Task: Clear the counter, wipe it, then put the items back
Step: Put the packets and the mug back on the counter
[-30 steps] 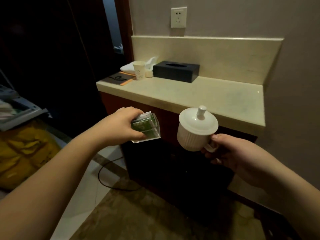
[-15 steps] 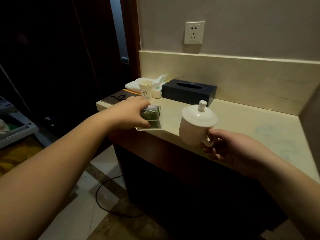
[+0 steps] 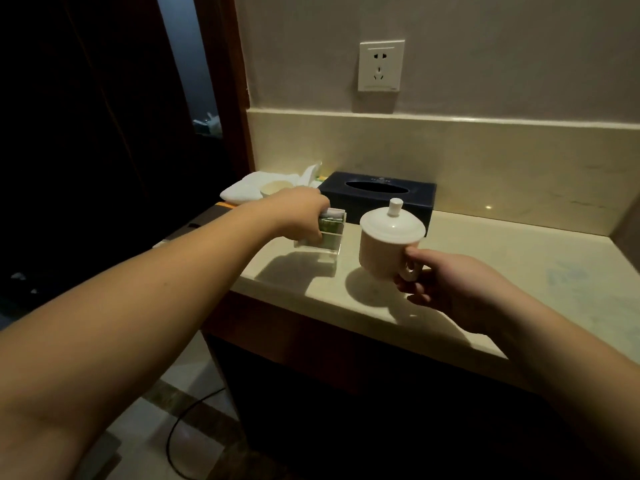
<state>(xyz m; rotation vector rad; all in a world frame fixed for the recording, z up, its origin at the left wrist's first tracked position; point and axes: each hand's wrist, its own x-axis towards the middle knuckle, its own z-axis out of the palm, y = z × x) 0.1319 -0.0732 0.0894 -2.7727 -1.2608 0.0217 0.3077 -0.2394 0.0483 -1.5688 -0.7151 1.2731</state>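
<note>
My left hand point(image 3: 300, 216) grips a clear acrylic holder point(image 3: 330, 239) with green tea sachets, held over the left part of the cream counter point(image 3: 502, 268), just in front of the black tissue box point(image 3: 377, 195). My right hand point(image 3: 450, 289) holds a white lidded ceramic mug point(image 3: 389, 240) by its handle, just above the counter near its front edge. Whether holder or mug touches the surface I cannot tell.
A folded white towel point(image 3: 242, 188) and a paper cup point(image 3: 275, 187), partly hidden by my left hand, sit at the counter's far left. A wall socket point(image 3: 380, 65) is above the backsplash. A dark cable point(image 3: 187, 431) lies on the tiled floor below.
Both hands moved forward from in front of the cabinet to over the counter. The holder and the mug now hang low above the surface, casting shadows on it.
</note>
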